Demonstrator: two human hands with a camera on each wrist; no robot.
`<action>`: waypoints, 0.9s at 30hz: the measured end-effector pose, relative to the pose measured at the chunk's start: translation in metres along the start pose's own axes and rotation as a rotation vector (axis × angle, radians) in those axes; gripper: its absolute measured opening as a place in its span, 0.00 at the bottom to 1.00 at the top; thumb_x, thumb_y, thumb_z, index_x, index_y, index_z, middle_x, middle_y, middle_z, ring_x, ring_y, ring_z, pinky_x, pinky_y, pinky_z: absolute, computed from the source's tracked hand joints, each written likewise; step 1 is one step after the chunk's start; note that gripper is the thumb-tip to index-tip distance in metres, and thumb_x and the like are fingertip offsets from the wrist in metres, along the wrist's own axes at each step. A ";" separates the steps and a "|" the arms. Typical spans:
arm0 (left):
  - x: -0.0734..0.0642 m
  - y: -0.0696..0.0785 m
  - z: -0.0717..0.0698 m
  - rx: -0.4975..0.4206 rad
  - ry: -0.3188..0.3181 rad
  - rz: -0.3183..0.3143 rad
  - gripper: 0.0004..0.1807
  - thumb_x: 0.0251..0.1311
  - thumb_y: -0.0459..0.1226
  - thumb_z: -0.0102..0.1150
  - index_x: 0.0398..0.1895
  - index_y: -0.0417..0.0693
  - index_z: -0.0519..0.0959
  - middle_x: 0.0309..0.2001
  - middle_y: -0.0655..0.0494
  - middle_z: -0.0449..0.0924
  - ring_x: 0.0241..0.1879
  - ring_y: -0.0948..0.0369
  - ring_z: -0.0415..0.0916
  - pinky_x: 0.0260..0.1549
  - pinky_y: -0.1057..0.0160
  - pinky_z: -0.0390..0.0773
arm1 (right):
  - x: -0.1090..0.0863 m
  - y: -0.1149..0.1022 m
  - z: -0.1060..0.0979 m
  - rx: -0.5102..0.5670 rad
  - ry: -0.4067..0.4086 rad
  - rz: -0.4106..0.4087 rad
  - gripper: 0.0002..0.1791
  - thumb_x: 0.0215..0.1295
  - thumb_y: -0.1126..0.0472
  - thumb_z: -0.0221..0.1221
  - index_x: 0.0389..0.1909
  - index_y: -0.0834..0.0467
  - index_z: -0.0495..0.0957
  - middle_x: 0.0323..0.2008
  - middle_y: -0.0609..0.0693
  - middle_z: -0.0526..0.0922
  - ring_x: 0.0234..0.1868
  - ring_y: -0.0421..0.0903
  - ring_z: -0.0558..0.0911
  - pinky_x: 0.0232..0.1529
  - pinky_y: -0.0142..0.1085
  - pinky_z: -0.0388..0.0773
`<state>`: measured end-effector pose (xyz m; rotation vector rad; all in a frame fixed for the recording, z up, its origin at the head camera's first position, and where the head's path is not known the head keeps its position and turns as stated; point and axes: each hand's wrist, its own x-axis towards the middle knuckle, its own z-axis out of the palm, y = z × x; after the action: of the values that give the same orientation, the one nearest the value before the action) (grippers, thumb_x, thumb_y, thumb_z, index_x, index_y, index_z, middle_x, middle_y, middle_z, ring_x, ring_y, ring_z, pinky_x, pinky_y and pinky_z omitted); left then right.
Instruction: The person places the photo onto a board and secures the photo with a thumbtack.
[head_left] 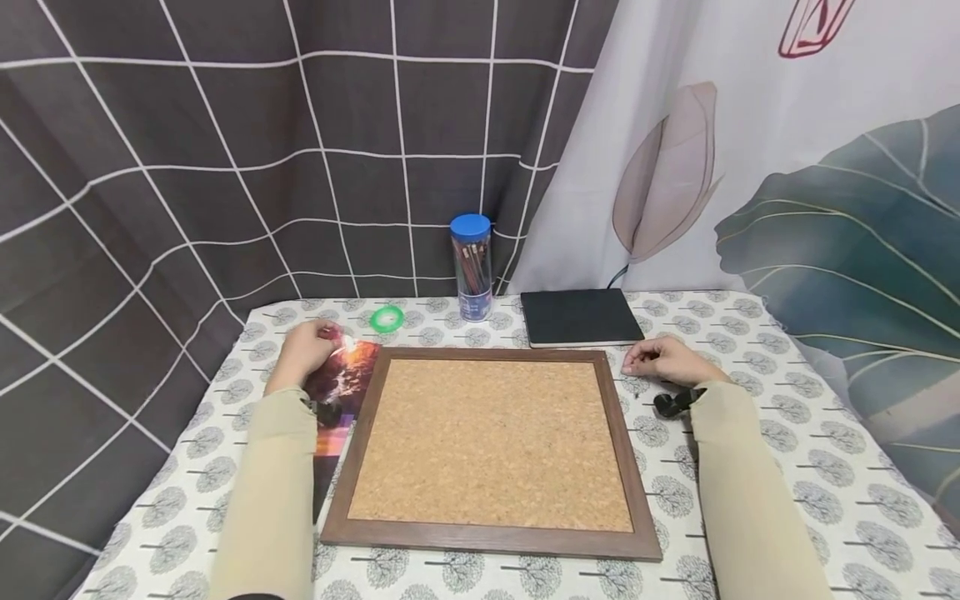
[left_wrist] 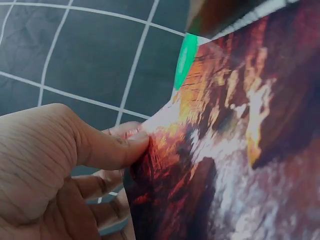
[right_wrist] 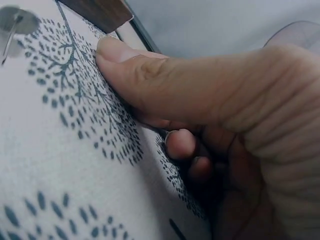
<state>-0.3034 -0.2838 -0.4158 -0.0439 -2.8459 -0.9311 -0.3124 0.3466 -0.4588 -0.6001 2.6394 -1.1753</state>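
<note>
At the left side of the corkboard (head_left: 491, 446), my left hand (head_left: 306, 350) pinches the upper left edge of a glossy picture print (left_wrist: 225, 125). Its thumb lies on the printed face and the fingers pass behind. The print (head_left: 347, 375) shows dark rock in red, orange and purple, and its right side meets the board's brown wooden frame. My right hand (head_left: 663, 360) rests on the patterned cloth beyond the frame's upper right corner, fingers loosely curled, with nothing seen in them. A small clear-headed pin (right_wrist: 17, 20) stands out near that hand in the right wrist view.
A green tape roll (head_left: 387, 319) lies behind the print. Farther back stands a clear tube of pencils (head_left: 472, 271) with a blue lid. A black notebook (head_left: 581, 317) lies close to my right hand. A dark checked curtain (head_left: 337, 108) hangs behind the table.
</note>
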 end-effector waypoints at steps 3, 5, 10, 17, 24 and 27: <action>-0.001 0.000 0.000 -0.088 0.018 -0.028 0.14 0.62 0.33 0.61 0.48 0.35 0.82 0.43 0.37 0.84 0.43 0.43 0.77 0.49 0.46 0.71 | -0.003 0.002 0.001 0.048 0.029 -0.027 0.05 0.64 0.59 0.68 0.36 0.56 0.86 0.33 0.51 0.85 0.30 0.41 0.75 0.32 0.32 0.72; -0.001 -0.002 -0.002 -0.133 0.036 -0.038 0.13 0.63 0.33 0.62 0.48 0.36 0.82 0.42 0.39 0.84 0.40 0.48 0.77 0.46 0.51 0.71 | -0.004 0.004 0.002 0.082 0.060 -0.031 0.07 0.65 0.58 0.67 0.38 0.57 0.86 0.36 0.52 0.86 0.34 0.41 0.79 0.36 0.31 0.74; -0.003 0.002 -0.015 -0.204 0.108 -0.014 0.14 0.67 0.36 0.62 0.51 0.37 0.82 0.43 0.41 0.83 0.37 0.59 0.76 0.36 0.65 0.73 | -0.008 0.006 0.006 0.117 0.178 0.019 0.13 0.67 0.55 0.66 0.45 0.60 0.85 0.39 0.49 0.88 0.41 0.38 0.83 0.44 0.26 0.74; -0.002 0.018 -0.032 -0.604 0.255 -0.062 0.12 0.65 0.35 0.65 0.48 0.38 0.82 0.32 0.62 0.78 0.28 0.68 0.74 0.25 0.72 0.76 | -0.008 0.001 0.002 0.092 0.216 0.055 0.17 0.68 0.54 0.66 0.49 0.62 0.85 0.42 0.50 0.89 0.42 0.35 0.83 0.44 0.25 0.73; -0.002 0.038 -0.043 -0.940 0.459 0.021 0.06 0.60 0.28 0.68 0.40 0.40 0.85 0.31 0.59 0.83 0.29 0.66 0.78 0.25 0.73 0.79 | -0.005 0.005 0.002 0.093 0.216 0.061 0.17 0.68 0.53 0.65 0.49 0.62 0.85 0.42 0.48 0.89 0.44 0.34 0.83 0.45 0.24 0.73; -0.004 0.043 -0.046 -1.038 0.442 0.040 0.06 0.58 0.28 0.70 0.38 0.40 0.85 0.31 0.58 0.85 0.29 0.66 0.80 0.25 0.71 0.81 | -0.004 0.006 0.004 0.087 0.218 0.072 0.18 0.67 0.50 0.66 0.49 0.60 0.85 0.41 0.47 0.89 0.43 0.35 0.83 0.44 0.25 0.73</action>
<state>-0.2907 -0.2758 -0.3544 -0.0040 -1.7145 -1.9774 -0.3094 0.3494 -0.4654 -0.3769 2.7421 -1.3973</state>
